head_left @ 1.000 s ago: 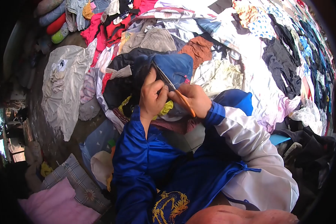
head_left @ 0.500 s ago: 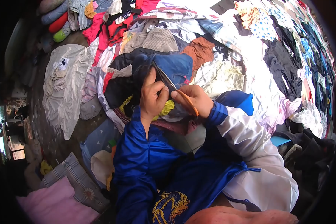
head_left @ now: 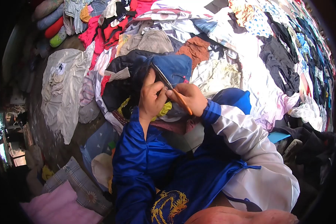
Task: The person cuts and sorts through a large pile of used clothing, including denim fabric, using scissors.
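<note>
My right hand [head_left: 189, 98] is closed on the orange handles of a pair of scissors [head_left: 182, 101]. The scissors' blades point up and left, over dark blue cloth [head_left: 173, 67], and look nearly closed. My left hand [head_left: 151, 96] is pinched on dark cloth beside the blades, with its index finger stretched along them. What exactly lies between its fingers is partly hidden. Below the hands, yellow cloth [head_left: 165, 109] shows among dark pieces.
Heaped clothes surround the hands: a rust-brown cloth [head_left: 194, 51], a cream cloth [head_left: 217, 76], and a black garment [head_left: 278, 61] at the right. A pale sheet [head_left: 61, 89] lies at the left. Pink cloth [head_left: 61, 205] and a checked cloth [head_left: 76, 183] are at the lower left.
The scissors' handles have come closer together, and my right hand has shifted slightly left. My left hand stays nearly in place. The surrounding view has shifted slightly.
</note>
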`<state>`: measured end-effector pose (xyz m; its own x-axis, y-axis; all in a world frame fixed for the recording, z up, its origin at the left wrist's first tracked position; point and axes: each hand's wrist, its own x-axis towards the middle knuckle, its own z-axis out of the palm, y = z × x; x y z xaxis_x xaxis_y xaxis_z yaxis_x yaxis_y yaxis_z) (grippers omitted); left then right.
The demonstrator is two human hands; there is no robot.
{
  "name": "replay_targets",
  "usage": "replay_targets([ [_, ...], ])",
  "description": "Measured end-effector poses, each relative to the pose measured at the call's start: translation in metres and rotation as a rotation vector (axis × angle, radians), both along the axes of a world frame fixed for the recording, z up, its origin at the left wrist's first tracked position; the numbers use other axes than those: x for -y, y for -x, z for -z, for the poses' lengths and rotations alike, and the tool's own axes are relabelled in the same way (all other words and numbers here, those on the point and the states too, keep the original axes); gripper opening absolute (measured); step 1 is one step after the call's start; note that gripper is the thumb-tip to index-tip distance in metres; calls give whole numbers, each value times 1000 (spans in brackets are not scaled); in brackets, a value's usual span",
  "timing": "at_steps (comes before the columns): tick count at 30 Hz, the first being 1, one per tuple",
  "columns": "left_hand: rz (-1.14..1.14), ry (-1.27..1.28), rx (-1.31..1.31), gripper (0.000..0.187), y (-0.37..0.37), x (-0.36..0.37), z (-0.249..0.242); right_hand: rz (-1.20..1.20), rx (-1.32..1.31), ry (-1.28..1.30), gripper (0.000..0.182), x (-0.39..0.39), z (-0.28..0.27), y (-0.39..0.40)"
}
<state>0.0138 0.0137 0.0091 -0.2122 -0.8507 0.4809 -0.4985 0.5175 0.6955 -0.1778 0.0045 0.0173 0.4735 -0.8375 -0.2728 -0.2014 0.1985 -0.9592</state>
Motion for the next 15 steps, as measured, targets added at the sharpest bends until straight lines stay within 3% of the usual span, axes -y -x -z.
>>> replay_targets([
  [3,-8,19,45,17,-4,0,4,-15,-73,105,55,2,6,1],
  [9,-17,-235,-124,23,-7,-10,-12,-94,-138,80,43,11,-20,10],
  [10,-26,-208,-244,25,-7,-12,-9,-38,-116,189,45,10,-9,10],
  [11,-110,-127,-378,32,-10,-10,6,-33,-118,278,48,9,-11,13],
  [13,-416,-172,-371,25,-16,-15,8,-23,-129,319,49,8,1,11],
  [15,-557,-39,-109,26,-24,-15,5,-99,-160,253,52,8,-5,12],
])
